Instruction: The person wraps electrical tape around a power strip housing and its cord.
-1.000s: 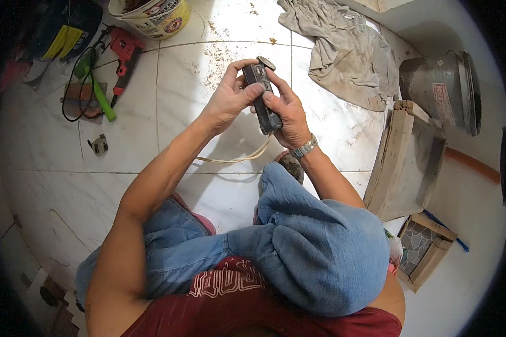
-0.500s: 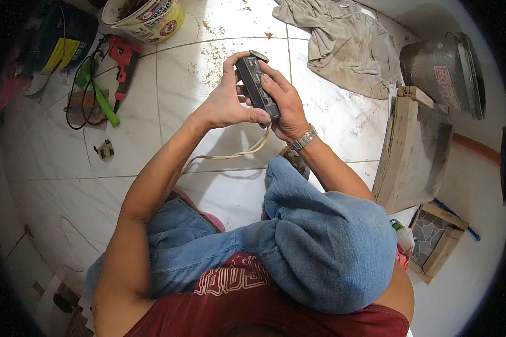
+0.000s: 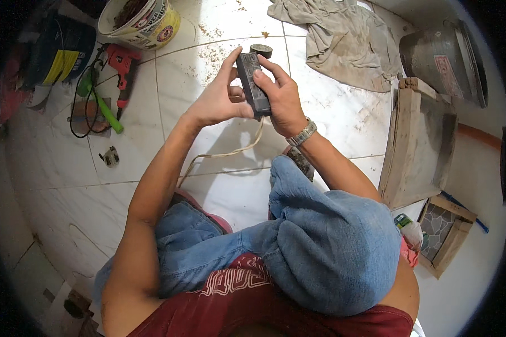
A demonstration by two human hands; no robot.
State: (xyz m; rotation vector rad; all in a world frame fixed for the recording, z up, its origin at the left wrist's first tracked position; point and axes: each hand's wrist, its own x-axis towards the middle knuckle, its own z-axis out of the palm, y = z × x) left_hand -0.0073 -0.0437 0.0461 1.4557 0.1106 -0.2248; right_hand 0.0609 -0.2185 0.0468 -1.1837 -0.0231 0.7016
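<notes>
Seated on the white tiled floor (image 3: 152, 146) with knees up, the person is holding a dark power strip (image 3: 252, 84) in front of them — both hands are gripping it. The left hand (image 3: 216, 101) is wrapping its side from the left, fingers curled on it; the right hand (image 3: 281, 95) is clasping it from the right, thumb on top. Its long axis is running away from the body, slightly tilted, far end up, with a pale cord (image 3: 225, 153) trailing down. Beyond, a tape roll (image 3: 261, 50) is lying — further off, a grey cloth (image 3: 331, 39).
</notes>
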